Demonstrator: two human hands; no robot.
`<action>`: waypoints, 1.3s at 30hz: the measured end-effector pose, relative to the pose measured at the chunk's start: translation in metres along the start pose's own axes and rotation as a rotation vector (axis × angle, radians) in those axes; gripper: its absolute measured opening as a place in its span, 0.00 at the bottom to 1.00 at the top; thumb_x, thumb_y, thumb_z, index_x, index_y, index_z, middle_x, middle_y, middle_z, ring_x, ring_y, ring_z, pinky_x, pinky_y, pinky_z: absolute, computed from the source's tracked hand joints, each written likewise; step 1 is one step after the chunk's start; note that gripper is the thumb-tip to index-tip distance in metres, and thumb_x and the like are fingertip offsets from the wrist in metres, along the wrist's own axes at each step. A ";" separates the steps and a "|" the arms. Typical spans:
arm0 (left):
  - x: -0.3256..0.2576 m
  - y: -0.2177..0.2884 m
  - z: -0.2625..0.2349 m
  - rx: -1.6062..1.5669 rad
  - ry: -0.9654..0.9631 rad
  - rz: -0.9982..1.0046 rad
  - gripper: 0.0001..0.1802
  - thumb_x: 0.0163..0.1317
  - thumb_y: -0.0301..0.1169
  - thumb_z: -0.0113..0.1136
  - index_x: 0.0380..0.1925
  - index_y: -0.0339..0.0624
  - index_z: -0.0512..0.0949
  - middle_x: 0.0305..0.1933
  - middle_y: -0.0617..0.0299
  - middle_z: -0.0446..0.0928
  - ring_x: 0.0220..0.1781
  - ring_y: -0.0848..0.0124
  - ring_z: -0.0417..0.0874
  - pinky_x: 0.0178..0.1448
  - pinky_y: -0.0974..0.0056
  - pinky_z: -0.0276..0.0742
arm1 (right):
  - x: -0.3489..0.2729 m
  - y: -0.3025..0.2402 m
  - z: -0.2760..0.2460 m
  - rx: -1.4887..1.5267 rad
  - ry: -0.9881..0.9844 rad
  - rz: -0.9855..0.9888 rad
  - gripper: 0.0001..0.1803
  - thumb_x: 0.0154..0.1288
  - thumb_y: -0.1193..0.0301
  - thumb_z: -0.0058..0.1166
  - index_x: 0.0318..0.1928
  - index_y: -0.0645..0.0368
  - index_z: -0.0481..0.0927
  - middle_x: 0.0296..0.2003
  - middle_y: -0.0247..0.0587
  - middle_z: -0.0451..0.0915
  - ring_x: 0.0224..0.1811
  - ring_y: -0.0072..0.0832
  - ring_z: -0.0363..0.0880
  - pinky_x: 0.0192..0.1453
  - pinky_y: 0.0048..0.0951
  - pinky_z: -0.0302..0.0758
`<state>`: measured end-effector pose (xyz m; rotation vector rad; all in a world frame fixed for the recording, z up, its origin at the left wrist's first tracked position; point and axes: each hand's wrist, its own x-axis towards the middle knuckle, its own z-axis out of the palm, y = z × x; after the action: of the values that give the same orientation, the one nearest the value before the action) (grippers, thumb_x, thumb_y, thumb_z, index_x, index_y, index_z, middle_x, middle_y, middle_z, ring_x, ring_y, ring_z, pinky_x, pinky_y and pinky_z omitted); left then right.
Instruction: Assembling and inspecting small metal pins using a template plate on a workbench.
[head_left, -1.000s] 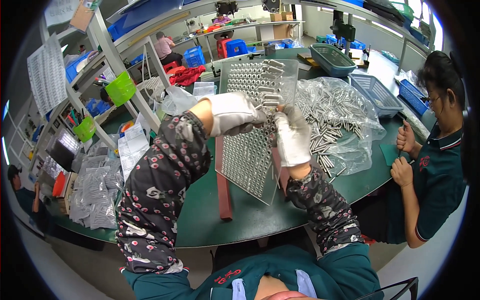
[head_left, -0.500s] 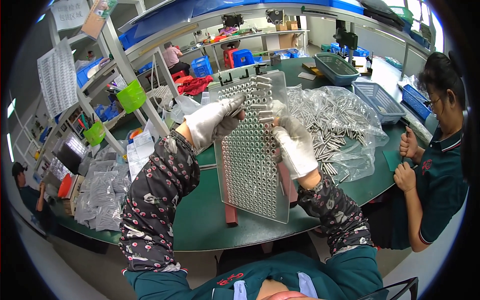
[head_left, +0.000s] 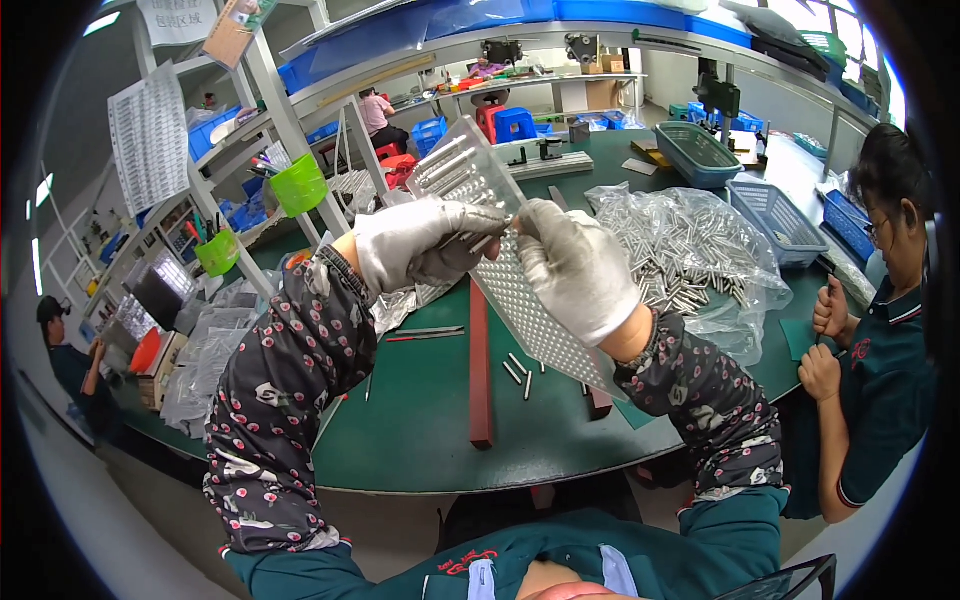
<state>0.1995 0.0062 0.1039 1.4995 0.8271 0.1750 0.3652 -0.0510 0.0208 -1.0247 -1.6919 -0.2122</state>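
A clear plate with rows of holes (head_left: pixel 535 312) is held up tilted over the table. Several metal pins (head_left: pixel 452 168) stick out near its upper end. My right hand (head_left: pixel 585 272), in a whitish glove with bare fingertips, is closed on the plate's right side. My left hand (head_left: pixel 415 240), gloved alike, is closed on a few short metal pins (head_left: pixel 480 241) in front of the plate's upper part. The two hands' fingertips almost meet, and just what the right fingertips pinch is hidden. A few loose pins (head_left: pixel 514 372) lie on the table below.
Two red-brown bars (head_left: pixel 480 390) lie on the green table (head_left: pixel 400 455). Tweezers (head_left: pixel 425 335) rest to the left. An open plastic bag heaped with metal pins (head_left: pixel 690 265) spreads at the right, near baskets (head_left: pixel 775 222). A co-worker (head_left: pixel 875 350) sits at the far right.
The plate has turned and tilted from nearly face-on to slanting, uncovering a bar and loose pins on the table. My right hand has moved up toward my left fingertips.
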 end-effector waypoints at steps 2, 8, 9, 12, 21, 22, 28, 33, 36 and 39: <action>-0.003 -0.003 0.000 -0.049 0.016 -0.013 0.14 0.65 0.38 0.47 0.27 0.39 0.72 0.13 0.77 0.53 0.11 0.85 0.51 0.13 0.76 0.43 | -0.002 -0.004 0.002 -0.018 -0.017 -0.007 0.08 0.56 0.76 0.50 0.38 0.56 0.72 0.26 0.45 0.78 0.30 0.43 0.78 0.33 0.35 0.74; -0.016 -0.023 0.013 0.035 0.202 0.019 0.13 0.63 0.40 0.50 0.27 0.44 0.75 0.18 0.69 0.70 0.13 0.85 0.59 0.16 0.78 0.53 | -0.011 -0.003 0.009 -0.018 -0.068 -0.096 0.08 0.56 0.72 0.48 0.36 0.59 0.66 0.18 0.48 0.74 0.21 0.45 0.76 0.23 0.43 0.71; -0.013 -0.028 0.017 -0.039 0.253 0.067 0.12 0.63 0.39 0.50 0.27 0.45 0.74 0.18 0.70 0.69 0.13 0.85 0.60 0.16 0.78 0.53 | -0.009 -0.004 0.007 -0.011 -0.037 -0.136 0.08 0.56 0.72 0.48 0.36 0.59 0.66 0.17 0.47 0.74 0.20 0.44 0.76 0.22 0.42 0.71; -0.012 -0.038 0.016 -0.133 0.237 0.112 0.12 0.63 0.39 0.50 0.26 0.45 0.73 0.16 0.71 0.67 0.12 0.85 0.60 0.15 0.78 0.53 | -0.010 0.000 0.007 -0.010 0.025 -0.202 0.09 0.57 0.72 0.49 0.37 0.58 0.67 0.16 0.43 0.74 0.19 0.41 0.76 0.21 0.39 0.70; -0.008 -0.047 0.017 -0.154 0.287 0.154 0.13 0.64 0.41 0.48 0.28 0.44 0.73 0.13 0.74 0.63 0.10 0.85 0.58 0.13 0.79 0.49 | -0.008 0.000 0.010 -0.024 0.005 -0.101 0.08 0.54 0.77 0.53 0.35 0.59 0.72 0.25 0.41 0.75 0.30 0.41 0.75 0.32 0.36 0.72; -0.012 -0.046 0.019 -0.146 0.253 0.157 0.13 0.64 0.40 0.47 0.30 0.43 0.73 0.15 0.72 0.65 0.10 0.84 0.58 0.13 0.79 0.49 | -0.009 -0.001 0.009 -0.021 -0.004 -0.098 0.07 0.54 0.77 0.53 0.35 0.58 0.71 0.24 0.40 0.75 0.30 0.40 0.75 0.32 0.35 0.72; -0.015 -0.047 0.014 -0.240 0.183 0.193 0.14 0.66 0.40 0.44 0.36 0.40 0.72 0.22 0.65 0.74 0.10 0.84 0.58 0.13 0.80 0.51 | -0.011 -0.004 0.018 -0.055 0.023 -0.170 0.08 0.58 0.68 0.50 0.36 0.54 0.68 0.14 0.39 0.72 0.17 0.36 0.76 0.19 0.35 0.70; -0.014 -0.054 0.010 -0.228 0.128 0.205 0.17 0.67 0.42 0.41 0.37 0.41 0.73 0.23 0.68 0.72 0.12 0.85 0.57 0.16 0.80 0.51 | -0.013 0.000 0.021 -0.084 -0.004 -0.185 0.08 0.59 0.68 0.51 0.36 0.54 0.68 0.14 0.38 0.72 0.17 0.35 0.76 0.18 0.34 0.69; -0.014 -0.055 0.011 -0.199 0.124 0.166 0.17 0.67 0.43 0.40 0.36 0.43 0.73 0.20 0.72 0.66 0.13 0.85 0.55 0.17 0.78 0.49 | -0.014 0.002 0.022 -0.047 -0.017 -0.176 0.08 0.58 0.69 0.51 0.37 0.55 0.68 0.13 0.38 0.72 0.17 0.34 0.76 0.18 0.34 0.69; -0.014 -0.060 0.024 -0.291 0.288 0.227 0.16 0.66 0.43 0.43 0.32 0.43 0.73 0.18 0.70 0.67 0.12 0.82 0.58 0.16 0.77 0.51 | -0.013 -0.001 0.025 0.006 0.036 -0.196 0.10 0.56 0.70 0.52 0.37 0.56 0.68 0.14 0.38 0.73 0.17 0.34 0.76 0.19 0.34 0.69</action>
<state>0.1810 -0.0282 0.0509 1.3051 0.8160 0.6653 0.3479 -0.0432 0.0007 -0.8458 -1.7592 -0.3507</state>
